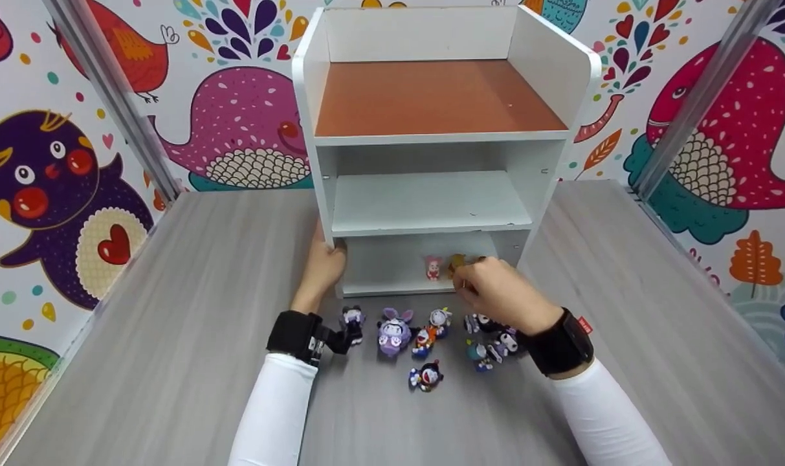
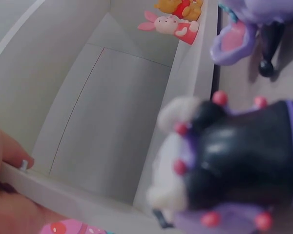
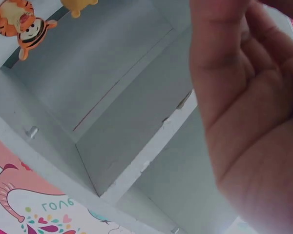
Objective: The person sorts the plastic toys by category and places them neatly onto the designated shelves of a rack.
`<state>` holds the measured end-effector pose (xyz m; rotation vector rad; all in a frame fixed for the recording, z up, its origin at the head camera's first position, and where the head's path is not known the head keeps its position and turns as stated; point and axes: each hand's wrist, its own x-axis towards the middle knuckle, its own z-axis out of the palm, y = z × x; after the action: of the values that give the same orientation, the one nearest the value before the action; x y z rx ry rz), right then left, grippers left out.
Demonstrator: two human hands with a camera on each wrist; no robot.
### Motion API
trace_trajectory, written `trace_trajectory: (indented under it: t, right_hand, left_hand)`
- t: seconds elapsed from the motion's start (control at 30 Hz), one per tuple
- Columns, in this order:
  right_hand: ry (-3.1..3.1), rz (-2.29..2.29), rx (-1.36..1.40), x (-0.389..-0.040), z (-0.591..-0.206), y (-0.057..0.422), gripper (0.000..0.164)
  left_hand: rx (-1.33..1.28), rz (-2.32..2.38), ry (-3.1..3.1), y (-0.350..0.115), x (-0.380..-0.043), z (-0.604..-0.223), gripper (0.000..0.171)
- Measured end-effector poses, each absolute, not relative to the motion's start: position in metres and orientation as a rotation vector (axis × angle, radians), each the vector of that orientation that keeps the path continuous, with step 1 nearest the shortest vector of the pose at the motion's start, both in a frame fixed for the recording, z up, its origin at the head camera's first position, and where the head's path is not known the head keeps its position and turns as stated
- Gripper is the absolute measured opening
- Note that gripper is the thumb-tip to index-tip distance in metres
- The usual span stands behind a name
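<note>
My left hand (image 1: 322, 265) grips the left side panel of a white shelf unit (image 1: 431, 231), thumb on the inner face in the left wrist view. At the front of the bottom compartment, my right hand (image 1: 503, 292) has bent fingers beside a yellow bear figurine (image 1: 456, 264); I cannot tell whether they pinch anything. Left of the bear stands a pink pig figurine (image 1: 433, 268). An orange striped tiger figurine (image 3: 27, 29) shows in the right wrist view, mostly hidden behind my hand from the head.
On the grey tabletop (image 1: 230, 310) before the shelf lie several figurines, among them a purple rabbit-eared one (image 1: 394, 333), a black-and-purple one (image 1: 353, 323) near my left wrist and a red-and-black one (image 1: 426, 376). Patterned walls (image 1: 237, 129) stand behind and at the sides.
</note>
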<state>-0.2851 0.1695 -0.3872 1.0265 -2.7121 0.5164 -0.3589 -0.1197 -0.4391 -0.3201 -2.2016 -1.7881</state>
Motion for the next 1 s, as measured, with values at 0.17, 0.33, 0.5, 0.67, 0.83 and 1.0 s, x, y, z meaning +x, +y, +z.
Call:
trace_trajectory:
  t: [0.17, 0.33, 0.5, 0.67, 0.83, 1.0]
  right_hand:
    - [-2.767, 0.49, 1.16, -0.281, -0.388, 0.169, 0.009]
    - [-2.927, 0.398, 1.282, -0.266, -0.39, 0.156, 0.016]
    - [-2.994, 0.288, 1.449, -0.247, -0.395, 0.133, 0.035]
    - [-2.939, 0.167, 1.52, -0.237, -0.406, 0.119, 0.026]
    - [-2.908, 0.111, 1.554, -0.237, -0.415, 0.114, 0.022]
    - [-2.9, 0.092, 1.519, -0.237, -0.42, 0.111, 0.021]
  left_hand:
    - [-0.316, -1.786, -2.204, -0.12, -0.359, -0.44, 0.083]
    - [-0.327, -1.784, -2.211, -0.119, -0.359, -0.441, 0.083]
    - [-0.31, -1.774, -2.223, -0.12, -0.36, -0.44, 0.081]
    - [-0.295, -1.741, -2.238, -0.12, -0.36, -0.442, 0.078]
    - [-0.306, -1.745, -2.221, -0.12, -0.36, -0.442, 0.076]
    - [-0.332, -1.753, -2.209, -0.12, -0.359, -0.44, 0.076]
